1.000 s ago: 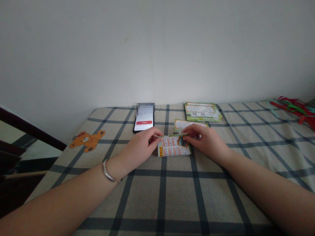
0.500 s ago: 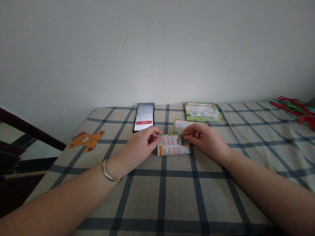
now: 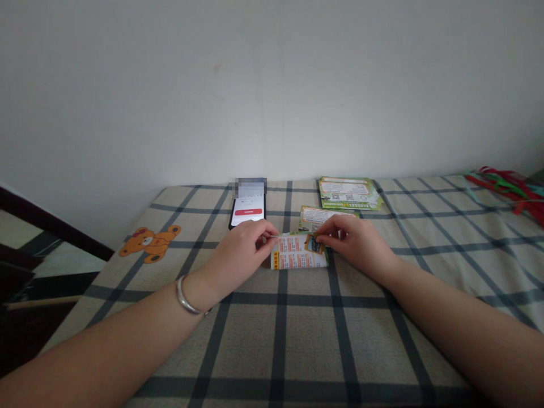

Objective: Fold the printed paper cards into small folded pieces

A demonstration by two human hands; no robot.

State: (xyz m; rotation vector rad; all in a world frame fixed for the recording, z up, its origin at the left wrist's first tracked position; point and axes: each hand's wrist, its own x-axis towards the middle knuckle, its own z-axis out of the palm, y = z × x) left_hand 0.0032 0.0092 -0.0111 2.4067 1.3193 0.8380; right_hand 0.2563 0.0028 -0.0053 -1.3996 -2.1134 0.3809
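Observation:
A printed paper leaflet (image 3: pixel 293 258), folded over at its far edge, lies between my two hands on the checked cloth. My left hand (image 3: pixel 246 246), with a silver bangle at the wrist, pinches its far left corner between thumb and fingers. At the far right corner my right hand (image 3: pixel 355 241) pinches the same leaflet. Just beyond it, partly behind my right hand, another leaflet (image 3: pixel 318 215) with green edges lies flat. Farther back sits a stack of similar leaflets (image 3: pixel 351 192).
A phone (image 3: pixel 249 212) with a lit screen lies behind my left hand. On the left is an orange bear cutout (image 3: pixel 151 243). Red and green ribbons (image 3: pixel 510 192) are heaped at the far right. The checked tablecloth (image 3: pixel 255 345) reaches the white wall (image 3: pixel 272 85).
Almost nothing differs. Both hands keep their pinch on the leaflet, which has shifted very slightly to the left.

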